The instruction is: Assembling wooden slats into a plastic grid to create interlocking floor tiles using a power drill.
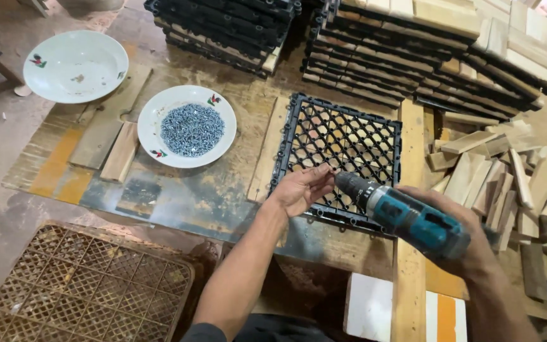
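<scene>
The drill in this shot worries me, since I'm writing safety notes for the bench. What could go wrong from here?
1. The left hand has its fingertips right at the chuck of the blue drill held in the right hand; a spin could pinch them.
2. The black plastic grid lies loose between wooden strips and may shift under pressure.
3. The plate of screws sits close by the working area; a knock could scatter them.

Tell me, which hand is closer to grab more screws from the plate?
Left, probably. The left hand is open at the drill's tip, on the same side as the plate of screws. The right hand is busy gripping the drill, farther away.
</scene>
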